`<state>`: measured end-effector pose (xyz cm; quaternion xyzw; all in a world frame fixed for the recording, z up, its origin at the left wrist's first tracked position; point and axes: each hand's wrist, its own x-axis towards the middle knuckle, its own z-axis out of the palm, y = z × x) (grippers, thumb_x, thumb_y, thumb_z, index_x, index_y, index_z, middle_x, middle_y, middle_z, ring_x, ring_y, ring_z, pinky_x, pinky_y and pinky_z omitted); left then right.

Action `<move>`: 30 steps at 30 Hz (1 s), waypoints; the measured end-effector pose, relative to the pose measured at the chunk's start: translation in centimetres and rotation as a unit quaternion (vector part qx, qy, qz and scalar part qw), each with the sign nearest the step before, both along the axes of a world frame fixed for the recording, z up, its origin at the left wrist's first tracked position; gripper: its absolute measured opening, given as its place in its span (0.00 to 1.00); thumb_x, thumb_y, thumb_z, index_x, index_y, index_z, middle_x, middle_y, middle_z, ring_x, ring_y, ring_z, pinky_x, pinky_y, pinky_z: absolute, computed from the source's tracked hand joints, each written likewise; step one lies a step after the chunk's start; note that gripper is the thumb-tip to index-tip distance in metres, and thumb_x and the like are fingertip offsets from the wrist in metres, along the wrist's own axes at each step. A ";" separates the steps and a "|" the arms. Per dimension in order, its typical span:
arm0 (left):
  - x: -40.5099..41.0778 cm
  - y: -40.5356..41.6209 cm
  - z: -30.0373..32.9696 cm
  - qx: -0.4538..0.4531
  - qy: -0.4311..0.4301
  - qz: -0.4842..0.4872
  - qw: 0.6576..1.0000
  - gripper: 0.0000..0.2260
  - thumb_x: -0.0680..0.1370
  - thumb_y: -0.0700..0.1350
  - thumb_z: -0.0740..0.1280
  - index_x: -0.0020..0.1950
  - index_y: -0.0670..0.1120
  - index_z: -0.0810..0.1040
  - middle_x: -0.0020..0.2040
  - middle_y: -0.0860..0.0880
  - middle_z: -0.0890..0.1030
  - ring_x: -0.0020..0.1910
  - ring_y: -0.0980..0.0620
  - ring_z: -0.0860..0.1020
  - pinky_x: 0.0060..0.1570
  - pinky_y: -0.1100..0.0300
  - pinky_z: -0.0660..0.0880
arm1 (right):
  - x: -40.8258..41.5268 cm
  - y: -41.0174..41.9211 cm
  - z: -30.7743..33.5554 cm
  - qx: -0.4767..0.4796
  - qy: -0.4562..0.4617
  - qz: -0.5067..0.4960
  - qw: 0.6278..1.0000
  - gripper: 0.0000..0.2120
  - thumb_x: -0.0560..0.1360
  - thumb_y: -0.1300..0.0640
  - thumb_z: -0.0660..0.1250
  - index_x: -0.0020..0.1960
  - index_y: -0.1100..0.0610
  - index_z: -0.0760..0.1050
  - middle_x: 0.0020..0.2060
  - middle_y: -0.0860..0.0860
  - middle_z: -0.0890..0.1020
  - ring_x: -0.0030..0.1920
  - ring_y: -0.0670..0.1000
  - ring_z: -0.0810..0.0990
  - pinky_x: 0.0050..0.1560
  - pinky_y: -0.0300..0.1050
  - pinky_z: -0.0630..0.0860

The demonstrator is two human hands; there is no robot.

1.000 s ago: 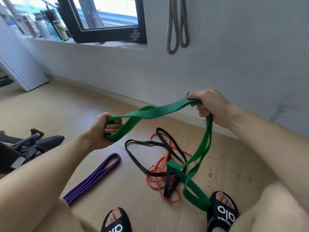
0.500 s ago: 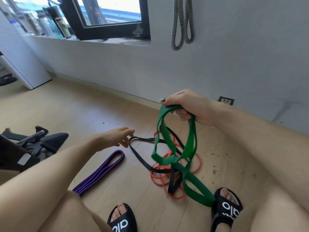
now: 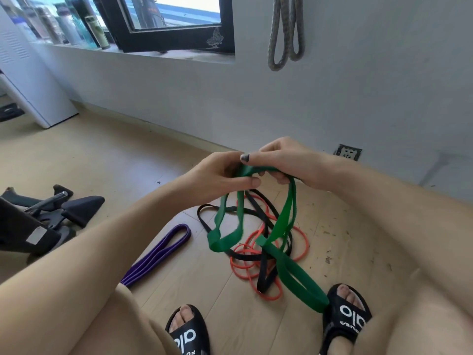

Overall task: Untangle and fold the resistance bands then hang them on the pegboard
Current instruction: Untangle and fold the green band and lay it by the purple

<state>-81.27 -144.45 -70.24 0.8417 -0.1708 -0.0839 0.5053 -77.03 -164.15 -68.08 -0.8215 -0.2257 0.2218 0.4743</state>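
A green resistance band (image 3: 284, 221) hangs in loops from both my hands, its lowest loop reaching the floor by my right foot. My left hand (image 3: 220, 175) pinches the band's top from the left. My right hand (image 3: 284, 160) grips the same top part from the right, so the two hands meet. Under the loops a black band (image 3: 263, 275) and an orange band (image 3: 243, 267) lie tangled on the wooden floor. A purple band (image 3: 158, 252) lies folded flat to their left. A grey band (image 3: 285, 29) hangs on the wall above.
Black exercise equipment (image 3: 51, 213) stands on the floor at the left. My feet in black slides (image 3: 350, 319) are at the bottom. A window sill with several bottles (image 3: 76, 29) runs along the top left, and a wall socket (image 3: 347, 152) sits low on the right wall.
My left hand let go of the green band, then came across and took hold of its top beside my right hand. The band now hangs in gathered loops instead of stretched between the hands.
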 end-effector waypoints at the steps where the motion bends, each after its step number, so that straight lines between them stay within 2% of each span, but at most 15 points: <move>1: 0.0 0.3 0.2 0.009 -0.004 0.001 1.000 0.11 0.71 0.54 0.75 0.52 0.54 0.83 0.41 0.50 0.81 0.40 0.46 0.78 0.44 0.51 0.76 | -0.2 -0.3 0.1 -0.014 -0.010 0.014 1.000 0.20 0.77 0.43 0.71 0.45 0.61 0.81 0.32 0.54 0.73 0.31 0.50 0.69 0.32 0.43 0.67; 3: 0.0 0.9 0.8 0.005 -0.001 0.000 1.000 0.10 0.74 0.50 0.76 0.53 0.49 0.83 0.39 0.50 0.79 0.39 0.52 0.75 0.42 0.56 0.71 | -0.6 -1.0 0.6 -0.040 -0.017 0.052 0.998 0.14 0.75 0.45 0.73 0.48 0.57 0.79 0.37 0.53 0.77 0.36 0.48 0.73 0.36 0.40 0.70; 5: -0.3 1.5 1.3 -0.012 0.002 -0.002 1.000 0.07 0.77 0.44 0.73 0.54 0.45 0.82 0.38 0.52 0.81 0.39 0.57 0.78 0.42 0.64 0.74 | -0.8 -1.3 0.5 -0.057 -0.019 0.075 0.995 0.13 0.73 0.51 0.76 0.52 0.56 0.78 0.39 0.50 0.79 0.37 0.45 0.77 0.36 0.35 0.72; 6: -0.4 1.8 1.6 -0.016 0.000 0.000 1.000 0.06 0.77 0.45 0.72 0.53 0.45 0.82 0.38 0.52 0.81 0.39 0.57 0.79 0.43 0.64 0.76 | -0.6 -1.3 0.2 -0.068 -0.030 0.072 0.995 0.14 0.72 0.54 0.78 0.53 0.56 0.77 0.39 0.49 0.79 0.36 0.44 0.78 0.36 0.35 0.72; 10: -0.9 3.4 2.2 -0.093 0.010 0.028 0.995 0.08 0.75 0.47 0.71 0.48 0.43 0.80 0.38 0.52 0.79 0.41 0.53 0.80 0.60 0.49 0.78 | 0.1 -1.6 -3.2 -0.162 -0.091 0.048 0.981 0.14 0.71 0.58 0.76 0.52 0.54 0.75 0.38 0.51 0.75 0.37 0.48 0.74 0.37 0.43 0.71; 12: -1.1 4.7 2.4 -0.142 0.015 0.064 0.988 0.08 0.75 0.46 0.70 0.49 0.43 0.80 0.37 0.52 0.78 0.40 0.53 0.79 0.62 0.51 0.78 | 0.7 -2.5 -4.6 -0.197 -0.094 0.040 0.975 0.10 0.72 0.58 0.74 0.47 0.51 0.73 0.37 0.50 0.73 0.36 0.48 0.72 0.36 0.43 0.69; 14: -1.4 6.3 2.4 -0.155 0.004 0.087 0.984 0.06 0.75 0.49 0.70 0.45 0.48 0.82 0.37 0.50 0.78 0.40 0.52 0.79 0.60 0.55 0.80 | 1.2 -3.6 -5.3 -0.218 -0.088 0.028 0.972 0.10 0.72 0.55 0.74 0.46 0.50 0.73 0.38 0.50 0.74 0.37 0.49 0.73 0.37 0.45 0.70; 15: -1.4 7.1 2.1 -0.126 -0.007 0.088 0.988 0.08 0.75 0.54 0.71 0.44 0.51 0.83 0.37 0.50 0.79 0.41 0.51 0.80 0.57 0.58 0.80 | 1.3 -4.0 -5.3 -0.223 -0.085 0.026 0.971 0.10 0.72 0.54 0.74 0.47 0.49 0.73 0.38 0.50 0.75 0.37 0.50 0.74 0.38 0.45 0.70; 18: -1.2 9.4 0.1 0.037 0.023 0.080 0.996 0.26 0.65 0.71 0.74 0.47 0.50 0.84 0.42 0.47 0.85 0.44 0.52 0.83 0.51 0.59 0.79 | 1.3 -4.6 -4.5 -0.208 -0.087 0.015 0.974 0.11 0.71 0.58 0.75 0.47 0.51 0.74 0.38 0.50 0.78 0.36 0.48 0.76 0.36 0.42 0.70; 20: -0.8 10.1 -1.6 0.164 0.085 0.049 0.982 0.25 0.66 0.66 0.75 0.48 0.47 0.83 0.45 0.44 0.85 0.43 0.53 0.81 0.51 0.52 0.77 | 1.2 -4.8 -3.0 -0.166 -0.084 -0.011 0.983 0.11 0.71 0.62 0.74 0.49 0.52 0.75 0.39 0.51 0.81 0.36 0.47 0.79 0.35 0.39 0.73; 23: 0.0 9.7 -3.4 0.297 0.149 -0.010 0.943 0.06 0.76 0.49 0.74 0.49 0.48 0.83 0.48 0.46 0.85 0.49 0.47 0.82 0.56 0.47 0.76 | 0.8 -4.4 -0.8 -0.068 -0.069 -0.043 0.994 0.14 0.70 0.67 0.74 0.52 0.54 0.78 0.42 0.53 0.83 0.37 0.49 0.80 0.39 0.42 0.78; 24: 0.2 9.4 -3.6 0.318 0.160 -0.020 0.934 0.04 0.76 0.46 0.75 0.50 0.49 0.83 0.49 0.50 0.86 0.53 0.48 0.83 0.60 0.48 0.76 | 0.5 -4.1 -0.2 -0.042 -0.069 -0.042 0.996 0.14 0.70 0.68 0.74 0.51 0.55 0.78 0.41 0.53 0.83 0.37 0.49 0.79 0.39 0.43 0.78; 27: 0.6 7.7 -3.5 0.361 0.167 -0.036 0.917 0.15 0.73 0.50 0.77 0.58 0.56 0.81 0.59 0.61 0.83 0.63 0.60 0.78 0.70 0.51 0.71 | -0.4 -2.7 1.2 0.015 -0.067 -0.034 0.997 0.14 0.68 0.69 0.74 0.50 0.56 0.79 0.38 0.51 0.81 0.34 0.46 0.77 0.36 0.44 0.76; 28: 0.5 7.0 -3.1 0.332 0.169 -0.042 0.927 0.19 0.72 0.52 0.78 0.62 0.58 0.79 0.61 0.63 0.81 0.65 0.61 0.76 0.72 0.51 0.69 | -0.6 -2.3 1.5 0.024 -0.067 -0.032 0.997 0.14 0.68 0.68 0.74 0.50 0.56 0.79 0.37 0.50 0.81 0.33 0.46 0.76 0.35 0.44 0.75; 30: 0.1 5.4 -2.2 0.202 0.148 -0.063 0.966 0.25 0.71 0.54 0.79 0.66 0.58 0.76 0.63 0.60 0.81 0.68 0.60 0.75 0.73 0.50 0.68 | -1.1 -1.4 2.0 0.025 -0.074 -0.029 0.997 0.14 0.68 0.66 0.76 0.49 0.54 0.78 0.39 0.52 0.81 0.33 0.47 0.76 0.34 0.43 0.74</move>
